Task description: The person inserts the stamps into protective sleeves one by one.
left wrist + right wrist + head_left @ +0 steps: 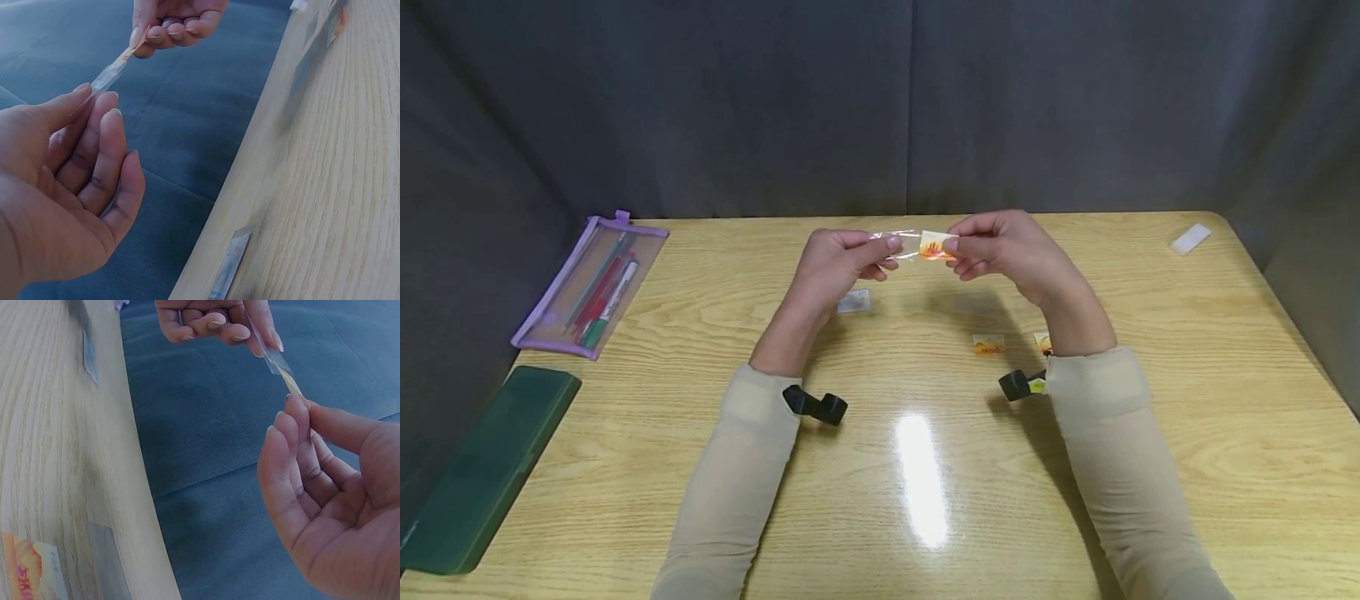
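Above the far part of the table, my left hand (835, 265) pinches a clear plastic sleeve (910, 244) between thumb and fingers. My right hand (1011, 250) pinches a small yellow and orange stamp (933, 243) by its right end. The stamp's other end meets the sleeve's edge, and the two line up edge-on in the left wrist view. Below the left hand, a pale grey-blue stamp (854, 301) lies on the table. Under the right arm lie an orange stamp (988, 344) and another stamp (1042, 342), the latter partly hidden by the wrist.
At the left are a mesh zip pouch (553, 287) with purple trim, holding several pens, and a dark green case (486, 467). A white block (1191, 238) lies at the far right of the wooden table (1217, 417). A dark curtain (737, 108) hangs behind the table.
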The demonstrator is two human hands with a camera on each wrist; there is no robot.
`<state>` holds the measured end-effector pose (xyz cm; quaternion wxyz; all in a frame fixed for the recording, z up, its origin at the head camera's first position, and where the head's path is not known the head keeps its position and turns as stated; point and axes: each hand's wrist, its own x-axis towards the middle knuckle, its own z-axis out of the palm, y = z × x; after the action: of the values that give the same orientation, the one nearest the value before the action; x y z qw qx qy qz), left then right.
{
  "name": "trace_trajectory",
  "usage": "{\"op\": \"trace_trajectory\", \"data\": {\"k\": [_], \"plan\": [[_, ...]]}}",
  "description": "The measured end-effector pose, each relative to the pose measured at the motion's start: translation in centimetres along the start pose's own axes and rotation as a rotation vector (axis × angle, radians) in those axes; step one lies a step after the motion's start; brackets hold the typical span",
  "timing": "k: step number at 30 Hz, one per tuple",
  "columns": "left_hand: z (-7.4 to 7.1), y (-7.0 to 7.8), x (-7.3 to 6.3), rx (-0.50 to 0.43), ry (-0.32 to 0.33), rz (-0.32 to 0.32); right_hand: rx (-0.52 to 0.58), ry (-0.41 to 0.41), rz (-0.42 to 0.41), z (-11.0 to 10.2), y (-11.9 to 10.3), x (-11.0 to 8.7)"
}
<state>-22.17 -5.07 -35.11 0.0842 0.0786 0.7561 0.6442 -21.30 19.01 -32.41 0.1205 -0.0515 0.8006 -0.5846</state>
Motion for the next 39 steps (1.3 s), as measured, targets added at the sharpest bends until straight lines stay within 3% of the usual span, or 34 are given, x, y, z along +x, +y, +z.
{"op": "trace_trajectory", "data": {"k": [21, 31, 39], "plan": [[0.2, -0.1, 0.0, 0.011, -0.057, -0.012, -0.048, -0.03, -0.008, 0.6, 0.0, 0.1], [0.7, -0.2, 0.0, -0.02, -0.064, -0.018, -0.018, -0.018, 0.004, 1.1, -0.2, 0.2], [0.7, -0.2, 0.0, -0.035, -0.041, -0.024, 0.017, 0.009, -0.025, 0.3, -0.1, -0.1]]}}
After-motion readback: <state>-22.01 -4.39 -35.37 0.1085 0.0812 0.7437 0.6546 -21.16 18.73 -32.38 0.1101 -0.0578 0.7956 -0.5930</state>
